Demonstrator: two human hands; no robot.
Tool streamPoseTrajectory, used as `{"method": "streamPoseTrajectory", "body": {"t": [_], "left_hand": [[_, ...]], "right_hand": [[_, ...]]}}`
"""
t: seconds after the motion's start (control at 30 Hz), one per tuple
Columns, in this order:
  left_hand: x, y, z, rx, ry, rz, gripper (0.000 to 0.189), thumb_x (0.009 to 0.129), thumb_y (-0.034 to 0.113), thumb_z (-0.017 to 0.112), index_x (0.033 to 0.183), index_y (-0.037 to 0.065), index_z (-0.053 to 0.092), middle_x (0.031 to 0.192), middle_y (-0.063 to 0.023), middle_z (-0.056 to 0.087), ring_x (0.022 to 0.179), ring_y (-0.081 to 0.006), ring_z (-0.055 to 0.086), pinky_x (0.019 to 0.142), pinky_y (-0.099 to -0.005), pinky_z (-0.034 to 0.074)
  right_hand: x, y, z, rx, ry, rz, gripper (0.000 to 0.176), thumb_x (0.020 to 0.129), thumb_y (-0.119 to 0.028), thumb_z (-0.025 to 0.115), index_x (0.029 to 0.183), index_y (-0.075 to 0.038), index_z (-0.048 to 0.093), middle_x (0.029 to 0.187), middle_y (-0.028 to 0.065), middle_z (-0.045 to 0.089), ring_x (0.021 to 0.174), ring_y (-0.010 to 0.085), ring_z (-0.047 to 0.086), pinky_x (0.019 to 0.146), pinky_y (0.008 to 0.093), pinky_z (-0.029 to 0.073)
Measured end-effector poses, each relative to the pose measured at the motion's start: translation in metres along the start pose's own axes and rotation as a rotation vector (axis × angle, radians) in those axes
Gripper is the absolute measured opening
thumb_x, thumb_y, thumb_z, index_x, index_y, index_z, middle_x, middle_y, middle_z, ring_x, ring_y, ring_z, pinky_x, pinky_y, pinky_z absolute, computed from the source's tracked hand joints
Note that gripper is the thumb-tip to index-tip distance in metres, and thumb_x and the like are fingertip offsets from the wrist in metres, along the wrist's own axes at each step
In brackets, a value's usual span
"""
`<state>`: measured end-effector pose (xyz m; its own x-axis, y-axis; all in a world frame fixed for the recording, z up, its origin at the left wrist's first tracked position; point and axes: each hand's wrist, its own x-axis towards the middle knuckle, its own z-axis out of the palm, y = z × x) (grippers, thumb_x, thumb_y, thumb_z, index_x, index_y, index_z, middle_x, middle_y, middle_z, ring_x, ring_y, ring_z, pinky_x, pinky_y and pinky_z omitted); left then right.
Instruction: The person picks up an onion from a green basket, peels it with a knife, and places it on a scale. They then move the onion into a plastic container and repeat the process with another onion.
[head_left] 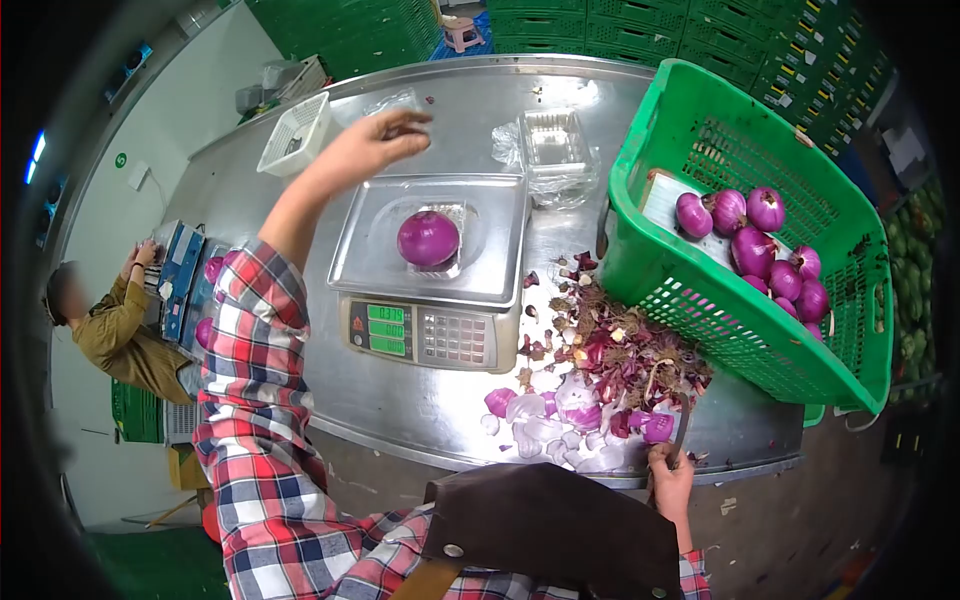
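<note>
My left hand [378,146] is raised past the back edge of the weighing scale [345,235], with thumb and fingers apart and nothing between them. A large peeled purple onion [428,239] rests in a clear plastic tray [458,262] on the scale's metal pan. Near the front table edge, my right hand [672,480] is closed on a knife [684,420], its blade pointing away from me. Beside the blade lies a heap of onion skins and root trimmings [625,360], with pale peelings [540,430] to its left.
A green crate [660,235] holding several purple onions [753,252] stands on the right. Clear plastic trays [553,140] sit behind the scale, and a white basket [297,135] is at the back left. A co-worker [125,325] works at the far left.
</note>
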<state>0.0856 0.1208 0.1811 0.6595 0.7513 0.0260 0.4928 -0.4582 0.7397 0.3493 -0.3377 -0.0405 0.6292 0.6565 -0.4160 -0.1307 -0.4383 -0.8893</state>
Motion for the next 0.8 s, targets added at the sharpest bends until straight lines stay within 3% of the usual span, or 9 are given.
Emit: {"method": "streamPoseTrajectory", "body": {"t": [0.1, 0.23, 0.37, 0.47, 0.57, 0.6, 0.7, 0.73, 0.8], "left_hand": [[0.018, 0.057, 0.018, 0.09, -0.031, 0.157, 0.041, 0.088, 0.026, 0.057, 0.12, 0.002, 0.05, 0.11, -0.0095, 0.059, 0.101, -0.015, 0.055, 0.088, -0.0272, 0.043], [0.057, 0.116, 0.067, 0.111, -0.145, 0.301, 0.038, 0.087, 0.025, 0.058, 0.115, 0.0, 0.053, 0.105, -0.0088, 0.061, 0.098, -0.0132, 0.056, 0.086, -0.0273, 0.044], [0.103, 0.161, 0.136, 0.07, -0.307, 0.328, 0.032, 0.087, 0.018, 0.058, 0.113, -0.001, 0.054, 0.103, -0.0087, 0.062, 0.096, -0.0142, 0.058, 0.084, -0.0279, 0.046], [0.134, 0.192, 0.184, 0.166, -0.376, 0.327, 0.032, 0.086, 0.015, 0.059, 0.113, -0.002, 0.053, 0.101, -0.0106, 0.062, 0.095, -0.0158, 0.058, 0.084, -0.0286, 0.046], [0.175, 0.19, 0.224, 0.189, -0.434, 0.355, 0.033, 0.084, 0.015, 0.059, 0.112, -0.002, 0.053, 0.096, -0.0154, 0.064, 0.087, -0.0218, 0.063, 0.078, -0.0307, 0.049], [0.189, 0.191, 0.236, 0.279, -0.487, 0.265, 0.036, 0.084, 0.016, 0.061, 0.114, 0.0, 0.052, 0.102, -0.0151, 0.063, 0.092, -0.0199, 0.061, 0.082, -0.0304, 0.048], [0.223, 0.18, 0.273, 0.63, -0.563, 0.32, 0.042, 0.081, 0.022, 0.064, 0.116, 0.002, 0.052, 0.099, -0.017, 0.063, 0.089, -0.025, 0.062, 0.081, -0.0331, 0.048], [0.232, 0.172, 0.286, 0.693, -0.598, 0.259, 0.048, 0.077, 0.025, 0.066, 0.117, 0.005, 0.052, 0.1, -0.018, 0.062, 0.09, -0.0295, 0.061, 0.082, -0.0356, 0.048], [0.251, 0.156, 0.3, 0.811, -0.663, 0.361, 0.048, 0.076, 0.025, 0.066, 0.117, 0.005, 0.052, 0.102, -0.0178, 0.062, 0.092, -0.0304, 0.061, 0.082, -0.036, 0.048]], "right_hand": [[-0.009, -0.012, 0.0, 0.195, 0.015, 0.165, 0.004, 0.084, -0.008, 0.057, 0.085, -0.003, 0.058, 0.061, -0.0018, 0.05, 0.044, 0.0031, 0.039, 0.038, 0.0198, 0.029], [0.001, 0.025, -0.032, 0.154, 0.125, 0.063, 0.004, 0.085, -0.009, 0.055, 0.086, -0.006, 0.057, 0.055, -0.0033, 0.047, 0.038, 0.0037, 0.037, 0.034, 0.0201, 0.029], [0.006, 0.03, -0.071, 0.121, 0.271, 0.047, 0.009, 0.086, -0.011, 0.057, 0.089, -0.004, 0.059, 0.06, -0.0024, 0.052, 0.042, 0.0029, 0.041, 0.037, 0.0197, 0.032], [0.018, 0.051, -0.094, 0.082, 0.375, -0.024, 0.014, 0.082, -0.01, 0.059, 0.091, 0.0, 0.062, 0.065, 0.0003, 0.058, 0.056, 0.006, 0.051, 0.052, 0.0221, 0.042], [0.023, 0.046, -0.107, 0.085, 0.365, -0.008, 0.015, 0.082, -0.011, 0.06, 0.09, 0.002, 0.062, 0.069, 0.002, 0.061, 0.061, 0.007, 0.054, 0.057, 0.0227, 0.044], [0.026, 0.06, -0.108, 0.055, 0.364, -0.024, 0.014, 0.082, -0.01, 0.061, 0.089, 0.002, 0.063, 0.07, 0.004, 0.062, 0.062, 0.0072, 0.055, 0.057, 0.0234, 0.045], [0.027, 0.045, -0.113, 0.008, 0.276, -0.095, 0.012, 0.08, -0.008, 0.061, 0.088, 0.001, 0.063, 0.071, 0.0055, 0.063, 0.062, 0.0076, 0.056, 0.057, 0.0245, 0.045], [0.03, 0.045, -0.116, -0.064, 0.277, -0.133, 0.012, 0.079, -0.008, 0.061, 0.089, 0.0, 0.063, 0.072, 0.006, 0.063, 0.062, 0.0095, 0.057, 0.057, 0.0253, 0.046], [0.031, 0.048, -0.12, -0.207, 0.245, -0.19, 0.014, 0.077, -0.007, 0.062, 0.091, -0.002, 0.063, 0.074, 0.0068, 0.064, 0.062, 0.0134, 0.06, 0.058, 0.0269, 0.047]]}}
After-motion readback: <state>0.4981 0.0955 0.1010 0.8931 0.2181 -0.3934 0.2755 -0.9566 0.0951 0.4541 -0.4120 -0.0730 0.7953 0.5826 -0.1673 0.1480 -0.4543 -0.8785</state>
